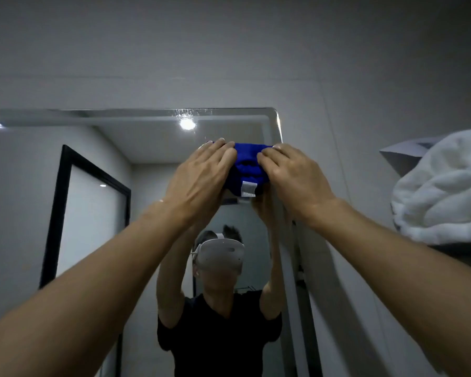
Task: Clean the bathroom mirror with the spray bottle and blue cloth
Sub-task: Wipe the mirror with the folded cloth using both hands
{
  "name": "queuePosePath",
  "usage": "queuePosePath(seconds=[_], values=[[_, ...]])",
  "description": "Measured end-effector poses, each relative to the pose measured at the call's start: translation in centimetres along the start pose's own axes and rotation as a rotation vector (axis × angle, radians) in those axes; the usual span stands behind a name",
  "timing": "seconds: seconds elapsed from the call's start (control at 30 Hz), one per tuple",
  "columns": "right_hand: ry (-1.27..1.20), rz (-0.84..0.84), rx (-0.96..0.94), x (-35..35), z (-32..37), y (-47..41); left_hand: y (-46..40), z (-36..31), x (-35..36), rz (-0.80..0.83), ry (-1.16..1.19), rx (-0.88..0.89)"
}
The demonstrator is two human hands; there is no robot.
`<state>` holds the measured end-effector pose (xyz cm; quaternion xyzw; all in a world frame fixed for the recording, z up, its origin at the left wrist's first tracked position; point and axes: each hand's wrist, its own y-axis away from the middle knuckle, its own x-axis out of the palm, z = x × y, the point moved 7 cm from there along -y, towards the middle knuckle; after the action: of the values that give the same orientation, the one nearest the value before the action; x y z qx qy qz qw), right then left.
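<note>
The blue cloth (247,165), bunched up with a white label at its lower edge, is pressed flat against the bathroom mirror (98,131) near its upper right corner. My left hand (199,178) covers the cloth's left side and my right hand (294,172) covers its right side, both arms raised. Wet droplets glint on the mirror's top edge above the cloth. The mirror reflects me in a black shirt with arms up. No spray bottle is in view.
A white towel (443,186) lies bunched on a shelf at the right, close to my right forearm. Grey wall tiles (229,50) surround the mirror. A black-framed door shows in the mirror's reflection at the left.
</note>
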<state>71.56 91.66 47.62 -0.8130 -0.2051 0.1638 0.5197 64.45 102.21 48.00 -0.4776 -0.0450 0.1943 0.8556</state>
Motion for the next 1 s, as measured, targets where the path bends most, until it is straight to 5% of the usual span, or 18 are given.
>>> queuePosePath(seconds=[0.1,0.3,1.0], values=[[-0.091,-0.106,0.006,0.9,0.2,2.5,1.6,0.2,1.6,-0.019,0.038,-0.012],[-0.267,0.081,0.029,2.9,0.6,4.5,2.6,0.0,2.7,0.0,-0.091,0.046],[-0.194,-0.013,0.158,-0.4,-4.5,-10.1,-9.3,6.0,0.2,0.011,-0.131,-0.036]])
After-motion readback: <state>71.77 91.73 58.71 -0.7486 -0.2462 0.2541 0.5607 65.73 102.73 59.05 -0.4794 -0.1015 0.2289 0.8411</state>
